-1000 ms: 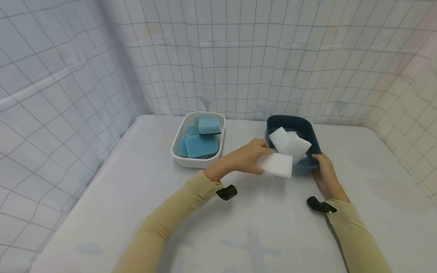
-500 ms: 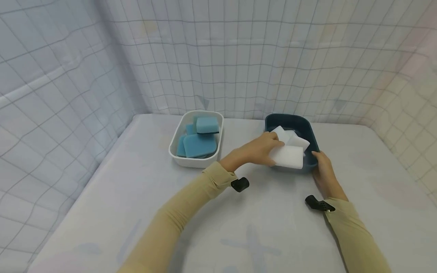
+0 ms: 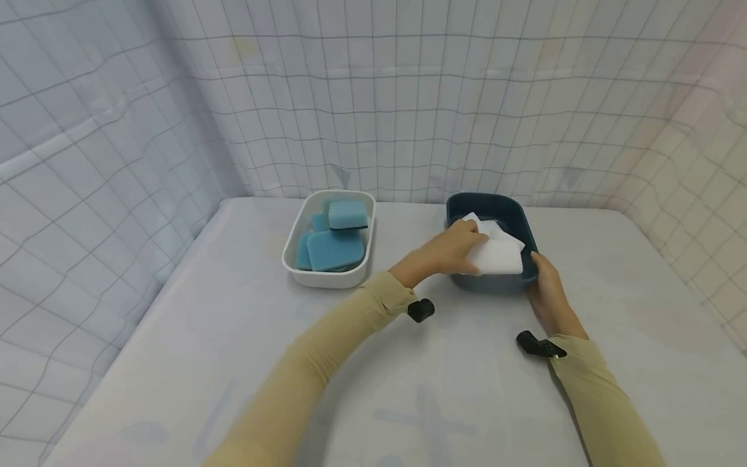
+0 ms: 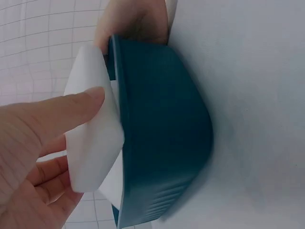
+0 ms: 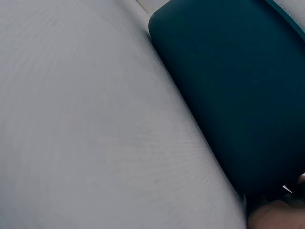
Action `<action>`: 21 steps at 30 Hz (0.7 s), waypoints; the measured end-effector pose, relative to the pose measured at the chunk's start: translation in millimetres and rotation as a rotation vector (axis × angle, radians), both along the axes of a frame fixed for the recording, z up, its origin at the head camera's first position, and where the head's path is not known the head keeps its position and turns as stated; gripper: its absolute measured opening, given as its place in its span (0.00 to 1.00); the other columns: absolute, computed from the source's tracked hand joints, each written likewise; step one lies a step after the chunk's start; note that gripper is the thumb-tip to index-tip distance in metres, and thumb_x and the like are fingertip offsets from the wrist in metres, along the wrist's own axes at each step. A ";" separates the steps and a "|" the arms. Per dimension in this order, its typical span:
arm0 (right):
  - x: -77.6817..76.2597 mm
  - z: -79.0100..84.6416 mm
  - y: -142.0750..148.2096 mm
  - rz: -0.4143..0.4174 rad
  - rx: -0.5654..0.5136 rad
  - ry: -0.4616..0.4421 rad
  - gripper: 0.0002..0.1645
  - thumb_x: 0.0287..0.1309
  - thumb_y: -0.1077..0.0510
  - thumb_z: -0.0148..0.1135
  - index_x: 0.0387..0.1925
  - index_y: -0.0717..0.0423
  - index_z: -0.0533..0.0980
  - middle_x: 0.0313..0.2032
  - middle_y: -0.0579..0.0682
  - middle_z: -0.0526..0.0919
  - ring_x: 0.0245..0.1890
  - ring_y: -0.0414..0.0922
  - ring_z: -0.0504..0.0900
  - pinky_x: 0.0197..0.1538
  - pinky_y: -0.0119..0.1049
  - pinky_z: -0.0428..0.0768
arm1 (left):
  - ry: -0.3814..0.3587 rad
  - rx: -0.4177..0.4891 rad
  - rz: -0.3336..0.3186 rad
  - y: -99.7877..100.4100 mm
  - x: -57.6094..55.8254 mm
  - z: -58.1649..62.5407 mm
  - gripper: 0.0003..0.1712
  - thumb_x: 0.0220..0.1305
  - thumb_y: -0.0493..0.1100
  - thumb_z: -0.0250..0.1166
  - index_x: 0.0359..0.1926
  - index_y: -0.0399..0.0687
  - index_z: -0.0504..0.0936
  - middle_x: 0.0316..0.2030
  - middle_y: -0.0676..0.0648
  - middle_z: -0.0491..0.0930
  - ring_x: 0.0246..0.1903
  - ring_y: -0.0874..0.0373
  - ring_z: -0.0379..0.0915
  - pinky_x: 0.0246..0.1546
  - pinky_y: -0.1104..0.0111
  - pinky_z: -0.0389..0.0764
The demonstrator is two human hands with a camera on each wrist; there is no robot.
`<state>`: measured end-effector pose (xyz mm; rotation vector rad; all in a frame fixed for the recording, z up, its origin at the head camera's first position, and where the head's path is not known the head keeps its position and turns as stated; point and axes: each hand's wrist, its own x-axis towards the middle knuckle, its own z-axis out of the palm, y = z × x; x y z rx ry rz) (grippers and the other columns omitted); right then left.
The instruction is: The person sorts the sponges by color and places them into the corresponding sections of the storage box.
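Observation:
A white sponge block point(image 3: 500, 258) is pinched between the thumb and fingers of my left hand point(image 3: 450, 251), above the front rim of a dark teal bin point(image 3: 489, 283). In the left wrist view the thumb lies on one broad face of the block point(image 4: 90, 155), the fingers on the other. Other white pieces point(image 3: 493, 229) sit inside the bin, partly hidden behind the held one. My right hand point(image 3: 551, 298) grips the bin's right front corner, thumb at the rim; its other fingers are mostly hidden. Only part of that hand point(image 5: 276, 217) shows in the right wrist view.
Left of the teal bin stands a white tray point(image 3: 327, 279) with several blue sponges point(image 3: 335, 250). Both containers stand near the back of a white-covered table point(image 3: 373, 363). A grid-patterned curtain point(image 3: 379, 117) hangs behind and at both sides.
My left hand has carried the white sponge rightward and away from me, from in front of the teal bin to over its front part. The right hand keeps its grip on the bin.

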<state>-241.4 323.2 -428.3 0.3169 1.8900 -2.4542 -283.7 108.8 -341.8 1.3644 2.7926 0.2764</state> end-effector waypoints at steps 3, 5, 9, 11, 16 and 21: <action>-0.3 -0.9 -1.6 0.021 -0.007 0.018 0.39 0.71 0.41 0.29 0.73 0.51 0.31 0.74 0.38 0.29 0.74 0.38 0.28 0.76 0.33 0.32 | 0.048 -0.022 0.080 6.5 0.0 -5.2 0.37 0.54 0.56 0.69 0.63 0.49 0.70 0.53 0.48 0.69 0.51 0.56 0.63 0.50 0.72 0.74; -1.0 -1.1 -2.6 0.014 0.008 0.024 0.38 0.71 0.41 0.27 0.73 0.51 0.33 0.74 0.39 0.31 0.75 0.39 0.30 0.77 0.34 0.33 | 0.076 -0.023 0.117 9.7 0.0 -8.8 0.36 0.55 0.55 0.68 0.63 0.49 0.70 0.53 0.48 0.68 0.51 0.57 0.63 0.50 0.72 0.75; -2.2 0.1 -5.6 -0.006 0.009 0.018 0.37 0.72 0.42 0.27 0.74 0.51 0.34 0.75 0.40 0.31 0.75 0.40 0.30 0.77 0.34 0.33 | 0.092 -0.001 0.136 12.8 0.3 -15.7 0.31 0.58 0.53 0.66 0.61 0.49 0.72 0.53 0.48 0.69 0.51 0.57 0.64 0.50 0.72 0.75; -2.8 -0.3 -6.2 -0.008 0.003 0.016 0.37 0.72 0.42 0.27 0.73 0.52 0.34 0.75 0.41 0.31 0.75 0.40 0.30 0.77 0.34 0.34 | 0.088 0.006 0.134 12.5 1.6 -18.5 0.31 0.58 0.52 0.66 0.61 0.48 0.72 0.52 0.48 0.70 0.49 0.57 0.64 0.50 0.72 0.74; -3.0 -0.6 -4.1 -0.022 -0.029 0.021 0.38 0.72 0.42 0.29 0.74 0.52 0.35 0.75 0.41 0.33 0.75 0.39 0.32 0.77 0.32 0.36 | 0.112 0.063 0.113 8.2 4.6 -21.8 0.33 0.59 0.53 0.65 0.63 0.46 0.70 0.51 0.48 0.71 0.47 0.57 0.64 0.49 0.72 0.73; -0.9 -1.5 0.5 -0.024 -0.022 0.029 0.38 0.72 0.42 0.28 0.73 0.52 0.34 0.75 0.41 0.32 0.75 0.40 0.31 0.77 0.34 0.34 | 0.162 0.125 0.079 1.5 5.6 -22.2 0.33 0.60 0.53 0.64 0.63 0.44 0.69 0.50 0.47 0.72 0.46 0.56 0.65 0.50 0.70 0.71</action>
